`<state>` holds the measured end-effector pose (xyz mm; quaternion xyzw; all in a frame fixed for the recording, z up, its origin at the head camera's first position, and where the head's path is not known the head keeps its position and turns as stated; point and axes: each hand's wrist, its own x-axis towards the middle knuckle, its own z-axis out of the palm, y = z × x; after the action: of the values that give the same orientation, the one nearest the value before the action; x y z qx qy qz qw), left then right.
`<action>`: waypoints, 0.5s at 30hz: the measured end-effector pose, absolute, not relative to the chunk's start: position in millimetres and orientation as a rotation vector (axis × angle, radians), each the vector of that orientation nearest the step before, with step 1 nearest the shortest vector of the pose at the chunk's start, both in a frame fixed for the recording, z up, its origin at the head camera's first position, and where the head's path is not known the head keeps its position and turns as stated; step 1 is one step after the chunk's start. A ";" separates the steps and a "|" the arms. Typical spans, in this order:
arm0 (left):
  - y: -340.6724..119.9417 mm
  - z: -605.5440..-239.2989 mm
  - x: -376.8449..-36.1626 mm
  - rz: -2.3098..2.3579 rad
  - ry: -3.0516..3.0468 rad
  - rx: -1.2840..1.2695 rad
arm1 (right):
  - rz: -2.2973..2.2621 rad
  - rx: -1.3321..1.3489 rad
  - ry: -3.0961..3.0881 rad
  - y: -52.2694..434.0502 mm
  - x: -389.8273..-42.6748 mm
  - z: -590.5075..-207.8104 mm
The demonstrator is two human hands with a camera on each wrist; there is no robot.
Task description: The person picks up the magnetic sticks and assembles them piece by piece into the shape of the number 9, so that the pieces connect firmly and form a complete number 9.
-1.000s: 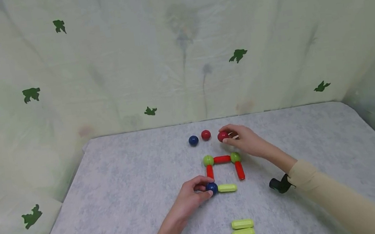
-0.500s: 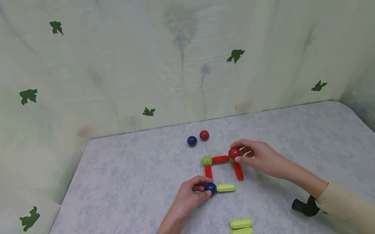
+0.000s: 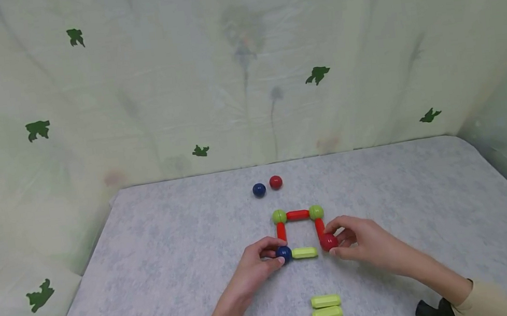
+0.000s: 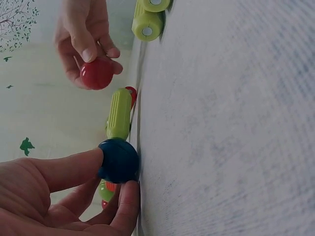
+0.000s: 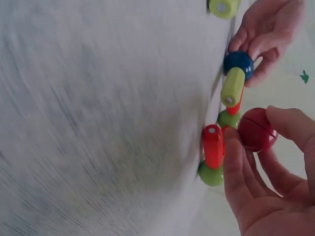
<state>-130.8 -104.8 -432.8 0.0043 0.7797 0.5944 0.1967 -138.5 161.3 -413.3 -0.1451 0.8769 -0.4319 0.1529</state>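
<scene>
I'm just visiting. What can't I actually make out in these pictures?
- Head view: where the left red rod meets the blue ball; fingers of the left hand cover that spot.
- Head view: the whole black object by the right cuff; the bottom edge cuts it off.
- Left wrist view: the loose light-green rods' full length; the top edge crops them.

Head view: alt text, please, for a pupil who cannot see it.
A left hand holds a blue ball at one corner of an unclosed toy frame, while the right hand holds a red ball near the open corner. Two lime rods lie nearer the viewer on the grey table, two loose balls beyond.
</scene>
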 end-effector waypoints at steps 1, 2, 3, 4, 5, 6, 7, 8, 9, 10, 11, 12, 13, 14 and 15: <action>-104.8 -432.8 -131.0 1.662 2.184 0.010 | -1.232 -0.403 2.515 160.7 -136.8 -414.8; -104.8 -432.8 -131.1 1.660 2.185 0.007 | -1.225 -0.391 2.515 160.0 -135.5 -416.4; -104.8 -432.7 -131.2 1.659 2.184 0.005 | -1.222 -0.383 2.513 159.3 -134.2 -417.7; -104.8 -432.6 -131.2 1.657 2.186 0.003 | -1.217 -0.382 2.511 158.7 -133.3 -418.9; -104.8 -432.6 -131.2 1.656 2.187 0.002 | -1.211 -0.383 2.513 158.0 -132.7 -420.3; -105.1 -432.8 -131.3 1.656 2.189 0.002 | -1.203 -0.393 2.518 157.2 -132.2 -421.6; -105.3 -433.1 -131.5 1.656 2.191 0.003 | -1.190 -0.399 2.526 156.2 -132.0 -423.1; -105.2 -433.0 -131.4 1.654 2.191 0.001 | -1.182 -0.402 2.530 155.1 -131.8 -424.2; -105.1 -433.0 -131.3 1.653 2.191 0.000 | -1.174 -0.407 2.535 154.0 -131.6 -425.2; -105.2 -433.3 -131.4 1.654 2.191 0.001 | -1.160 -0.410 2.545 153.1 -131.6 -426.2; -105.2 -433.5 -131.4 1.654 2.189 0.000 | -1.150 -0.413 2.553 152.1 -131.6 -427.0; -105.1 -433.6 -131.4 1.655 2.188 0.001 | -1.137 -0.411 2.560 151.5 -131.8 -427.6; -105.0 -433.9 -131.4 1.657 2.186 0.002 | -1.129 -0.403 2.558 151.3 -132.0 -428.0; -104.9 -434.1 -131.4 1.659 2.183 0.003 | -1.131 -0.393 2.550 151.3 -132.3 -428.0; -104.9 -434.1 -131.4 1.662 2.180 0.006 | -1.131 -0.382 2.548 151.7 -132.8 -428.1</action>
<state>-131.4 -104.9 -434.1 0.0020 0.7794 0.5941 0.1986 -132.8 151.7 -428.1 -0.1339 0.8934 -0.3967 0.1632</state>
